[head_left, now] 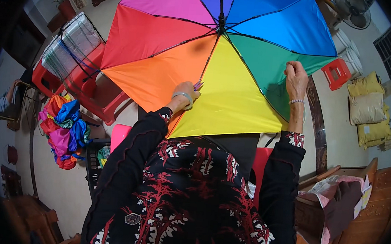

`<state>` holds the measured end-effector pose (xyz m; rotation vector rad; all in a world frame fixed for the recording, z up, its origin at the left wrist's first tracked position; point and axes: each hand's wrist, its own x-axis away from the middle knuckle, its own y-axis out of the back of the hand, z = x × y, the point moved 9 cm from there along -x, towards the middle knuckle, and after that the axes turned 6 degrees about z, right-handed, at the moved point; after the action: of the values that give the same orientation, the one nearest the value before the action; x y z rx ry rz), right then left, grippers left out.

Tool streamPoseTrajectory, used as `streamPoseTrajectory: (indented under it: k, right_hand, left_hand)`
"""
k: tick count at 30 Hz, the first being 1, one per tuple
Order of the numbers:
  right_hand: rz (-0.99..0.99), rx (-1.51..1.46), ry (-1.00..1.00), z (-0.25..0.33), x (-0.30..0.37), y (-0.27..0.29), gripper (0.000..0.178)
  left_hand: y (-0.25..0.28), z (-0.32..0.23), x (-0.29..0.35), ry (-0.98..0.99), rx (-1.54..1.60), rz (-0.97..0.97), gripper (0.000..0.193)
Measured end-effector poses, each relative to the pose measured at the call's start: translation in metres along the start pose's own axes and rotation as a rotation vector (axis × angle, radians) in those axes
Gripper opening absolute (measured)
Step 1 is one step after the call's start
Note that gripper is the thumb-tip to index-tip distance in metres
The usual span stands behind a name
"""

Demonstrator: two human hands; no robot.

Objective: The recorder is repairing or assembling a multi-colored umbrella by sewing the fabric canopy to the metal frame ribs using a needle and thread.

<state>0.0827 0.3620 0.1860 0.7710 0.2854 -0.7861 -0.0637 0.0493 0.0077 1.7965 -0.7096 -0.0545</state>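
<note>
A rainbow umbrella (234,93) is spread open in front of me, its underside with black ribs and the black shaft (222,6) facing me. My left hand (187,94) is closed on the rib along the seam between the orange and yellow panels. Something small and purple (198,85) shows at its fingertips; its kind is unclear. Over the green panel, my right hand (296,81) is raised with thumb and fingers pinched together. Whatever is in that pinch, if anything, is too small to see. The yellow panel's lower edge lies close to my body.
A heap of folded colourful umbrellas (66,129) lies at the left, near red plastic stools (91,92) bearing a wrapped bundle (74,41). Rightward are another red stool (336,74), yellow sacks (367,111) and a wooden piece with cloth (334,209). Another person (7,97) is at far left.
</note>
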Motion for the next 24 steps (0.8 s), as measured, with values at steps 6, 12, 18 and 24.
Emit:
streamPoseTrajectory:
  k: [6, 12, 18, 24]
  right_hand:
    - [-0.078, -0.015, -0.028, 0.004, -0.002, 0.000, 0.017]
    - [0.037, 0.359, 0.061, -0.019, 0.007, -0.023, 0.017]
    - [0.101, 0.455, -0.003, -0.037, 0.010, -0.022, 0.018]
    - [0.173, 0.565, -0.069, -0.053, 0.011, -0.012, 0.021]
  left_hand:
    - [0.013, 0.002, -0.006, -0.030, -0.077, -0.108, 0.024]
    - [0.014, 0.007, -0.008, 0.003, -0.061, -0.172, 0.022]
    - [0.008, 0.012, -0.006, 0.018, -0.035, -0.140, 0.022]
    - [0.005, 0.015, -0.010, -0.051, -0.061, -0.150, 0.023]
